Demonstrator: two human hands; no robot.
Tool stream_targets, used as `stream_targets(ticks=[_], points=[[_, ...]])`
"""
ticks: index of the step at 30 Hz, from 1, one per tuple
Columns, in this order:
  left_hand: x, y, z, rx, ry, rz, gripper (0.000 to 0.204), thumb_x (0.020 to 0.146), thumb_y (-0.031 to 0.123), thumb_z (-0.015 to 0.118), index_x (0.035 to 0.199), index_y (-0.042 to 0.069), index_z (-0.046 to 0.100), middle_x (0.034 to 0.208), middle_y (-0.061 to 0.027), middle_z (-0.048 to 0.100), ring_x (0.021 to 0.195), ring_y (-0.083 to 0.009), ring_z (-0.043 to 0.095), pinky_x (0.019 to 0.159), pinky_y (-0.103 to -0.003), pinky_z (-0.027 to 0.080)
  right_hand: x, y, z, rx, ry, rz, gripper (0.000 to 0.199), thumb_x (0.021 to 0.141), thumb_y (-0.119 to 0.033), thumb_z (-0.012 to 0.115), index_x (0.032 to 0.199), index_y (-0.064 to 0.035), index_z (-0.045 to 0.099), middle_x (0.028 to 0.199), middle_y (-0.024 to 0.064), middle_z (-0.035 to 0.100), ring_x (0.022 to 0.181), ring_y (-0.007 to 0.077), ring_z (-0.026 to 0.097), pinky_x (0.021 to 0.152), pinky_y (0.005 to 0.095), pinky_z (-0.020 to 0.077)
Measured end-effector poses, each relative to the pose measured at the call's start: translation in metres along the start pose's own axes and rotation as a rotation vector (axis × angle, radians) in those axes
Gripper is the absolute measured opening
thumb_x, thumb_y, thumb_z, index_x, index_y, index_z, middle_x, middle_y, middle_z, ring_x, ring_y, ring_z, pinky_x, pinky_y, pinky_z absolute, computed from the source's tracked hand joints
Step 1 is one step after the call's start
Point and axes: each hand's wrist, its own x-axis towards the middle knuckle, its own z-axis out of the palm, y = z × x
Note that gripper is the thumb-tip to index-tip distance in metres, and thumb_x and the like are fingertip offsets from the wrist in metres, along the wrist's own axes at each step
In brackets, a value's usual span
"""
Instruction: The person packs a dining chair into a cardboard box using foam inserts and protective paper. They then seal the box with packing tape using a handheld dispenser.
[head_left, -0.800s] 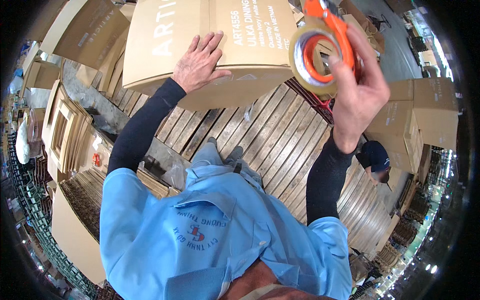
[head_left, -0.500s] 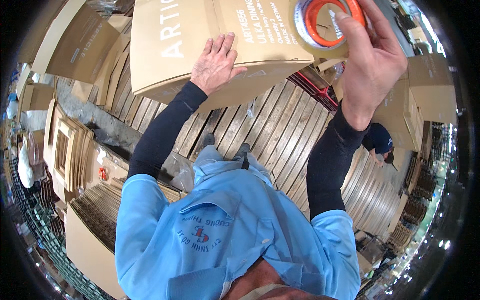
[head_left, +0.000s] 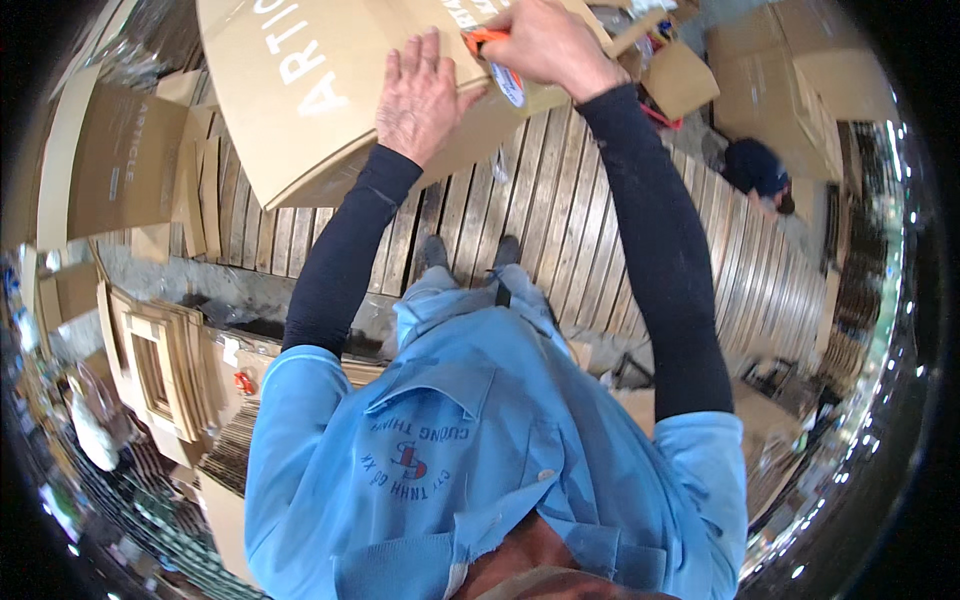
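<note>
Working carton: eleven o'clock, visible panels shut; tape laid, or left to lay, can't tell, hands over it.
Left hand: between eleven and twelve, flat on carton, clamped on nothing.
Tape dispenser: twelve o'clock, orange, roll by carton's near edge.
Right hand: past twelve, closed round dispenser.
Co-worker: two o'clock, head down, beside another carton.

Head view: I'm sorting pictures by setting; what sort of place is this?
Likely a packing area, perhaps in a factory: a carton, a tape dispenser in the right hand, and other cartons.
</note>
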Motion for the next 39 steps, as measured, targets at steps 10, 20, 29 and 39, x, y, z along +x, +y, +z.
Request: stream_targets(ticks=[10,20,29,39], points=[[0.011,0.001,-0.009,0.088,-0.075,0.177,0.050,0.092,0.044,0.059,0.119,0.002,0.059,0.156,-0.0189,0.033,0.144,-0.0351,0.031,0.117,-0.055,0.024,-0.150,0.025,0.084,0.200,0.165,0.086,0.041,0.076,-0.023,0.067,0.115,-0.0160,0.073,0.123,0.0132,0.068,0.095,0.0315,0.070,0.085,0.0401,0.0577],[0.006,0.017,0.015,1.065,-0.330,1.043,0.069,0.099,0.035,0.031,0.158,0.002,0.014,0.167,-0.0128,0.009,0.154,-0.0300,0.005,0.125,-0.050,0.001,-0.116,0.007,0.129,0.042,0.082,0.097,0.024,0.078,-0.020,0.066,0.098,-0.0093,0.073,0.096,0.0162,0.072,0.087,0.0328,0.071,0.077,0.0427,0.0579],[-0.013,-0.004,0.040,-0.049,-0.843,0.849,0.042,0.090,0.018,0.057,0.129,0.002,0.059,0.151,-0.0178,0.044,0.139,-0.0345,0.043,0.117,-0.046,0.033,-0.204,0.047,0.214,0.370,-0.159,0.409,0.026,0.076,-0.024,0.066,0.097,-0.0137,0.076,0.098,0.0154,0.072,0.090,0.0356,0.069,0.076,0.0473,0.0561],[-0.063,-0.192,-0.048,-0.162,-0.013,-0.049,0.027,0.097,0.024,0.058,0.110,0.002,0.064,0.148,-0.0193,0.047,0.138,-0.0412,0.041,0.113,-0.053,0.032,-0.216,-0.061,0.111,0.743,0.206,0.143,0.041,0.073,-0.010,0.070,0.113,-0.0025,0.072,0.124,0.0206,0.066,0.106,0.0337,0.068,0.091,0.0369,0.0547]])
